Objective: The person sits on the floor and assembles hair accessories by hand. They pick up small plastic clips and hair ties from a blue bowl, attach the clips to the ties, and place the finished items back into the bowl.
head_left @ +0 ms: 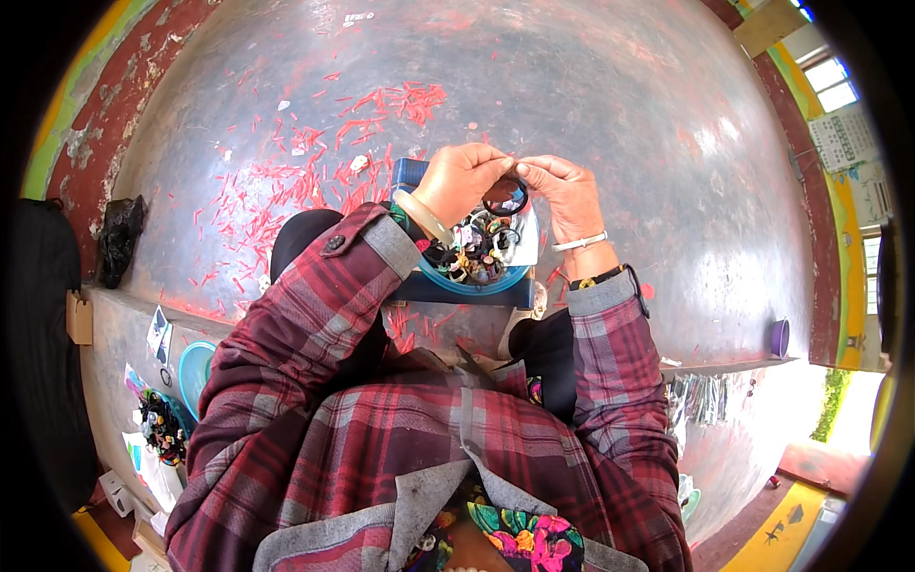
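Note:
My left hand (459, 185) and my right hand (566, 198) meet fingertip to fingertip, both pinching a black loop (516, 202) that looks like a hair tie. The loop hangs below the fingertips, and the exact spot of the pinch is too small to make out. Right under my hands, a blue bowl (477, 289) holds many small dark loops with colourful bits (470, 250) and a white piece at its right side. It rests on a low dark blue stool (410, 288) in front of my knees.
Red scraps (257, 224) lie scattered over the grey floor (620, 105), thickest ahead and left. At my left stand a teal basin (194, 374) and a pile of dark loops (160, 431). A black bag (122, 238) lies by the left wall; a purple bucket (780, 337) stands far right.

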`<state>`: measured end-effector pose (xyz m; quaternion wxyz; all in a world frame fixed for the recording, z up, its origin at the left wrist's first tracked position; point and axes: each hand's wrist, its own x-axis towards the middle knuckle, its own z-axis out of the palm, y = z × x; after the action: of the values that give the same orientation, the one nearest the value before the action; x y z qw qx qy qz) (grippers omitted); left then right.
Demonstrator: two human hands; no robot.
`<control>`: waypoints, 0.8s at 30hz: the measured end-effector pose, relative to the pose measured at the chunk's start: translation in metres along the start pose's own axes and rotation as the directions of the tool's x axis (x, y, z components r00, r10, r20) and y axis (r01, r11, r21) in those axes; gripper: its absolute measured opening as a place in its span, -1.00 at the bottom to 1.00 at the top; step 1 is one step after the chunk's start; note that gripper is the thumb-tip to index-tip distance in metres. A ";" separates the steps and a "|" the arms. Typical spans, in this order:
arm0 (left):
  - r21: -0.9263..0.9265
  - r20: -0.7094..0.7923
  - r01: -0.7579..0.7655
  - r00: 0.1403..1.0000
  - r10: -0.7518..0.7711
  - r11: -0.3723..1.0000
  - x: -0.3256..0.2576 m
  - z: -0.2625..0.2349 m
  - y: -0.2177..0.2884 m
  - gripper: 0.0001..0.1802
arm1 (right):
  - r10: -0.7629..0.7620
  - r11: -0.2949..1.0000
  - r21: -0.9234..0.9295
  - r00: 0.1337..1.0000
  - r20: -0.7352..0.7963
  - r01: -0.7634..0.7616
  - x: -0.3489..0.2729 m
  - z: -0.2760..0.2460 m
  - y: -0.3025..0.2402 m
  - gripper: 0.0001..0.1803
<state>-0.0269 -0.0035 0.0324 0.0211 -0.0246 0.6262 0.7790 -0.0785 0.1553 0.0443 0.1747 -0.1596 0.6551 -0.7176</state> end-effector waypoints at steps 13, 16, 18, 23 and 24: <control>-0.050 0.019 0.045 0.999 -0.044 0.998 0.000 -0.004 0.010 -0.72 | 0.077 0.996 0.030 0.990 0.117 -0.081 0.002 -0.014 -0.006 -0.78; 0.015 -0.001 0.005 1.000 -0.005 1.000 -0.001 -0.002 0.010 -0.73 | 0.085 0.996 -0.042 0.987 0.135 -0.080 0.004 -0.018 -0.002 -0.79; 0.155 0.008 -0.039 0.999 0.039 0.987 -0.002 -0.002 0.005 -0.74 | 0.060 0.987 -0.159 0.988 0.142 -0.037 0.004 -0.016 -0.002 -0.80; 0.235 0.000 -0.153 0.988 0.157 0.960 -0.003 0.002 -0.005 -0.76 | 0.025 0.964 -0.266 0.990 0.138 0.013 0.000 -0.004 -0.001 -0.82; 0.256 0.006 -0.167 0.985 0.171 0.952 -0.001 -0.001 -0.008 -0.76 | 0.036 0.973 -0.231 0.988 0.147 -0.001 0.001 -0.006 0.001 -0.83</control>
<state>-0.0254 -0.0026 0.0241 -0.0478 0.0257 0.7212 0.6906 -0.0823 0.1596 0.0427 0.2107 -0.2264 0.7201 -0.6211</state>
